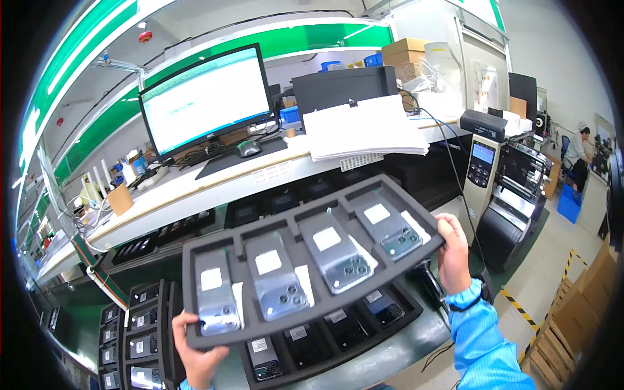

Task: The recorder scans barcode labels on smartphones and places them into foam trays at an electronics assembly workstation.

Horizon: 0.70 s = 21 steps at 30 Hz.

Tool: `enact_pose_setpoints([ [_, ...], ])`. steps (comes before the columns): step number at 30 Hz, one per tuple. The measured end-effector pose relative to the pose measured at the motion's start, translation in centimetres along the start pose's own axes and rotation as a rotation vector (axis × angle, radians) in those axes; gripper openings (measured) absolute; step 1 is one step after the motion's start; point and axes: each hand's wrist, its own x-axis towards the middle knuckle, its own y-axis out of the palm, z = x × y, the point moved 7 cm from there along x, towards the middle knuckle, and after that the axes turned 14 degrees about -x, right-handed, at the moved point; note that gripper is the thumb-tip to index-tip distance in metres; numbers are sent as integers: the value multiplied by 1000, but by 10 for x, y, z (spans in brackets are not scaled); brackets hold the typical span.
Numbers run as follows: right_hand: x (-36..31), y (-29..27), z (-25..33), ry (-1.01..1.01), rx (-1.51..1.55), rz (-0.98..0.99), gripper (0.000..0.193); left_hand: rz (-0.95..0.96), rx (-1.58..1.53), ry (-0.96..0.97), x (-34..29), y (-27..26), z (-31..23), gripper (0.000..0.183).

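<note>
dark foam tray (195,257), tilted, four phones (276,284) lying face-down inside.

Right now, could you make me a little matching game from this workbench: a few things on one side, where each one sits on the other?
Things:
1. foam tray
2. computer mouse
3. stack of paper
4. cardboard box

Places:
A. top right, on the high shelf
B. beside the monitor, on the dark mat
C. held between left hand and right hand
D. at the shelf's front edge

Pairs: 1-C, 2-B, 3-D, 4-A

Dark grey matt foam tray (195,260) holds four glossy silver-blue phones (276,283) with white paper labels (268,262); blue cloth sleeve (481,338) looks smooth.
</note>
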Motion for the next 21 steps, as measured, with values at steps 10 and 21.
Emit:
enact_pose_setpoints([
  [10,87,11,-55,-85,-86,-128,15,133,-84,58,90,57,44,56],
  [21,181,49,-71,-424,-650,-362,37,-95,-177,25,158,93,113,52],
])
